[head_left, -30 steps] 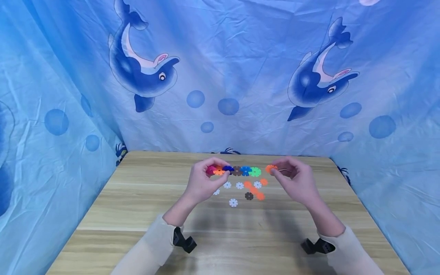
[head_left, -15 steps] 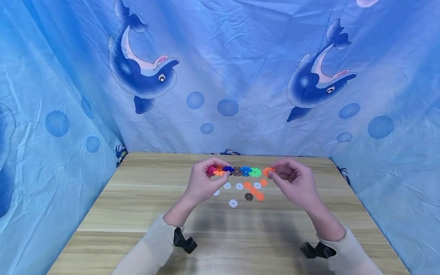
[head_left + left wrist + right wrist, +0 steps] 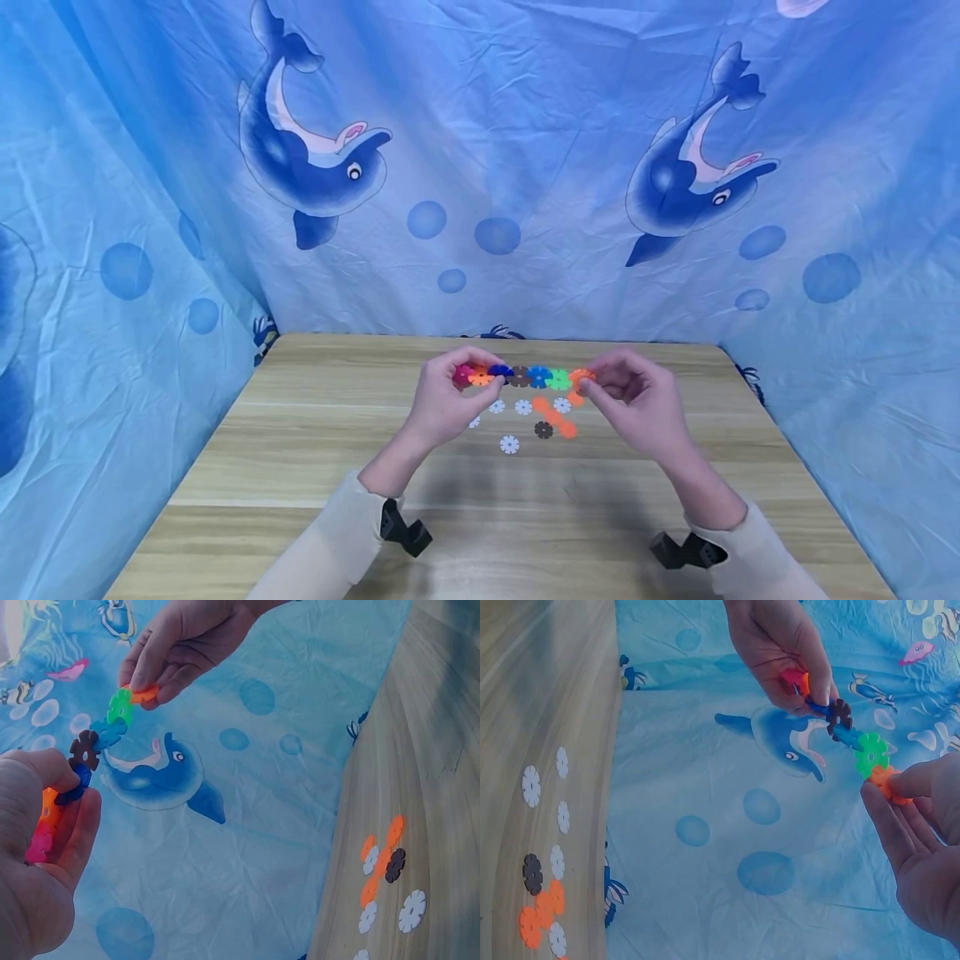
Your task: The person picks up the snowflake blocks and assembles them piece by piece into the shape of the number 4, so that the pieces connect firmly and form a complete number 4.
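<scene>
Discs in a colourful row in both hands

So I had a little chain of notched plastic discs up in mid-air, strung out sideways in a fairly straight row; my left hand pinched it at the dark blue disc, with a pinkish-red disc and an orange one tucked back toward my palm; past my fingertips came a brown disc, a lighter blue disc tilted against its neighbours, then a bright green disc at the end; my right hand pinched another orange disc, right up at the green one's edge; couldn't tell if the notches were engaged tbh
</scene>
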`<state>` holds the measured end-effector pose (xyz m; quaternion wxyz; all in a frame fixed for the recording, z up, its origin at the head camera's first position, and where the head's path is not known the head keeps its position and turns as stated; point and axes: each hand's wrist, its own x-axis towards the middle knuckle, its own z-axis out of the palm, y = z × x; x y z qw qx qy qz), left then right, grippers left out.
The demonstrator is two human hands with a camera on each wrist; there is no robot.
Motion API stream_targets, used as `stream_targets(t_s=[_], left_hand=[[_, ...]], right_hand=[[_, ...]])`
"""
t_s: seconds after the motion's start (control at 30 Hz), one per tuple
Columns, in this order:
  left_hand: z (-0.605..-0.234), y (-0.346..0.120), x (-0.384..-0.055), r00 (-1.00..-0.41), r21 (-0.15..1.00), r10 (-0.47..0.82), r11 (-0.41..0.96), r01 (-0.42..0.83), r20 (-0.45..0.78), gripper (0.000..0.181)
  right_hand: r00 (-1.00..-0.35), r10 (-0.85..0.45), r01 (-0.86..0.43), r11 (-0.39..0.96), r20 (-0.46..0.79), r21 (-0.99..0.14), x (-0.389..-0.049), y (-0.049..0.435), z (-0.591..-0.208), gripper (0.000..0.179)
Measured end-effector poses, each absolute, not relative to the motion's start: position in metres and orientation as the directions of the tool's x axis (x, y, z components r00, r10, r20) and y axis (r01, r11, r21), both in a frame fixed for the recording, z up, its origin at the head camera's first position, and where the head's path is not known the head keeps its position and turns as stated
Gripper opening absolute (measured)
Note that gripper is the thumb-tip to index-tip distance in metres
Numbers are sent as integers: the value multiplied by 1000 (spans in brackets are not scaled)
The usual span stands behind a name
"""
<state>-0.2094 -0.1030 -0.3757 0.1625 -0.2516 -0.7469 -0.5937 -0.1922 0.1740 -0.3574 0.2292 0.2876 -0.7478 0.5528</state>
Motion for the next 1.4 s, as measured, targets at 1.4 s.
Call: stream_targets(t_s=[1.4], left_hand=[[-386,-94,-210,-882,890,205,87,448,424,28]], right_hand=[[-669,-35,-734,194,743,-651,-221,185,-331,16]])
